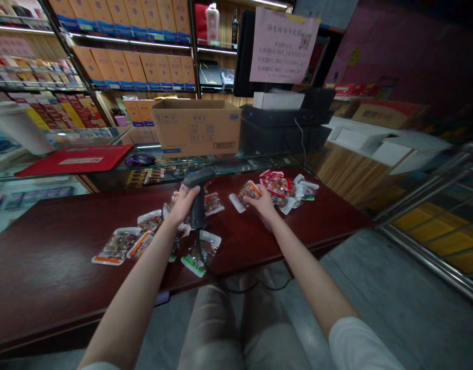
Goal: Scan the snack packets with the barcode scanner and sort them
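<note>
My left hand (184,204) is wrapped round the grip of a dark barcode scanner (198,198), held upright over the counter with its cord running down toward my lap. In my right hand (264,205) is a small clear snack packet (250,190) with an orange strip, at the near side of a pile of packets (277,183) with red, white and green edges. More packets (118,245) lie scattered left of the scanner and partly behind my left forearm. One green-edged packet (201,253) rests just below the scanner.
The dark red wooden counter (59,267) meets a raised glass case behind it. On the glass stand a cardboard box (196,128), a mouse (139,160), a red mat (76,160), a white cup (20,128) and a monitor with a paper sign (284,46). A metal rack (432,257) stands right.
</note>
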The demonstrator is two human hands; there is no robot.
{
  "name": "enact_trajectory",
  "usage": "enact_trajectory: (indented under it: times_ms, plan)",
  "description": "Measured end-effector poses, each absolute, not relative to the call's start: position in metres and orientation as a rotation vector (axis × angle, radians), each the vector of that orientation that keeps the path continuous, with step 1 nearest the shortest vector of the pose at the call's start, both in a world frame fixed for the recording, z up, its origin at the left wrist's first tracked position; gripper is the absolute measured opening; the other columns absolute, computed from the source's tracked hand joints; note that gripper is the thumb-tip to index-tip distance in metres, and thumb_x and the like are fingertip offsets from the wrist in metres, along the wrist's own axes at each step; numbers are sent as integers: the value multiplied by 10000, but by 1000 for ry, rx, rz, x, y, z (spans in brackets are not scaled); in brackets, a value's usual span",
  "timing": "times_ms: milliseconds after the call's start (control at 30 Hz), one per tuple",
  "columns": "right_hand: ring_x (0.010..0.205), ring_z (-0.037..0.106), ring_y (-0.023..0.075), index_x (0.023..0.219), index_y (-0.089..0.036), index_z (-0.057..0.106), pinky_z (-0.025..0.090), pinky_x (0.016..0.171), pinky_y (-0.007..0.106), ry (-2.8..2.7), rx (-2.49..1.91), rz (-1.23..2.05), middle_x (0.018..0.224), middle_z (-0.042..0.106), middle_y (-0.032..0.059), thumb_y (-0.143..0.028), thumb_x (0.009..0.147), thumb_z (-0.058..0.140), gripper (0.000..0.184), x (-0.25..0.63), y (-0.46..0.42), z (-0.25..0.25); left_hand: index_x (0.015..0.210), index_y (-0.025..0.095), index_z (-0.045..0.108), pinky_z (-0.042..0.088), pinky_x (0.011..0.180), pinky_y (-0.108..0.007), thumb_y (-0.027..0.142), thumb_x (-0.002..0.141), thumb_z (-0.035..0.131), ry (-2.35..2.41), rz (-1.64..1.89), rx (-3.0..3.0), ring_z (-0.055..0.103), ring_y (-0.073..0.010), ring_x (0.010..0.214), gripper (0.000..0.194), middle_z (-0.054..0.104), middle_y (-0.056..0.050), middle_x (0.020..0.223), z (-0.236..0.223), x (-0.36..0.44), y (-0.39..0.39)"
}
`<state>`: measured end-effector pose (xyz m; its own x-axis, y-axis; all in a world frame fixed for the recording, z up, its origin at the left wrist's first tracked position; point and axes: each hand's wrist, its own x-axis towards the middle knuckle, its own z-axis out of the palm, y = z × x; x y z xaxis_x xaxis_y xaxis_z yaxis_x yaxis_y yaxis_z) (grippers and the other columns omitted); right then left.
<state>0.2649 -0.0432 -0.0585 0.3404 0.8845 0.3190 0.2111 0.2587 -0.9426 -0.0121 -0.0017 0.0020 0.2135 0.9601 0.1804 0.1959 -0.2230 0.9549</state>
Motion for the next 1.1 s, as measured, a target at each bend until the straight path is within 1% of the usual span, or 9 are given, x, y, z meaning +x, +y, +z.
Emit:
enact_trajectory:
  times_ms: [133, 233, 300, 400, 533, 667, 833, 1000, 1100]
  plan:
    - [833, 627, 172, 899, -235, 515, 563, 730, 338, -919, -1148, 666, 929, 642, -6, -393, 633, 739, 382, 296, -36, -54, 913, 135, 677, 493, 650, -302, 627, 761, 567, 931, 963, 1633, 611, -210, 728, 526, 656, -39, 740, 12, 18, -14]
    - [845, 646, 154, 890, -261, 463, 592, 729, 359, -732, -1020, 763, 951, 637, -34, -344, 691, 690, 313, 303, -36, -57, 830, 124, 672, 499, 628, -301, 639, 767, 561, 779, 812, 1585, 608, -187, 648, 530, 661, -61, 702, 7, 39, -21]
    - [881, 657, 156, 882, -265, 455, 600, 764, 397, -662, -926, 833, 951, 648, -41, -279, 726, 666, 263, 301, -39, -57, 845, 124, 660, 513, 630, -303, 649, 748, 585, 721, 773, 1506, 621, -178, 638, 539, 675, -69, 732, 2, 47, -26]
    - [941, 669, 178, 918, -267, 481, 588, 825, 483, -596, -781, 984, 993, 681, -29, -209, 768, 630, 219, 295, -45, -53, 893, 132, 644, 511, 564, -292, 671, 703, 627, 714, 740, 1406, 613, -160, 587, 572, 666, -54, 742, -2, 50, -36]
    - [976, 680, 204, 1014, -281, 531, 537, 901, 575, -562, -665, 1112, 1030, 711, -17, -186, 814, 589, 229, 291, -51, -45, 938, 137, 647, 477, 500, -257, 684, 704, 629, 728, 739, 1378, 571, -125, 535, 595, 625, -23, 708, -5, 49, -45]
    - [1089, 654, 203, 1030, -271, 588, 490, 992, 548, -548, -673, 1151, 1082, 719, 9, -214, 860, 513, 194, 291, -49, -44, 890, 139, 636, 461, 490, -242, 710, 689, 634, 713, 712, 1346, 561, -116, 525, 605, 604, -13, 678, -9, 52, -49]
    - [1201, 602, 197, 1079, -276, 613, 459, 1040, 514, -552, -710, 1184, 1160, 710, 17, -227, 870, 448, 271, 290, -46, -47, 847, 133, 629, 449, 485, -243, 721, 645, 665, 678, 659, 1331, 552, -114, 515, 623, 593, -8, 660, -9, 58, -55]
    - [1197, 595, 212, 1124, -287, 596, 482, 1012, 507, -614, -747, 1123, 1191, 691, 22, -279, 853, 494, 289, 285, -47, -47, 890, 129, 636, 443, 493, -243, 709, 657, 668, 671, 680, 1314, 552, -111, 528, 626, 592, -7, 688, -7, 55, -55]
    - [1187, 588, 219, 1131, -299, 593, 501, 984, 483, -699, -813, 944, 1235, 645, 25, -327, 844, 531, 295, 285, -47, -49, 919, 128, 647, 435, 498, -237, 697, 693, 649, 659, 723, 1313, 555, -109, 538, 613, 595, -9, 702, -4, 47, -49]
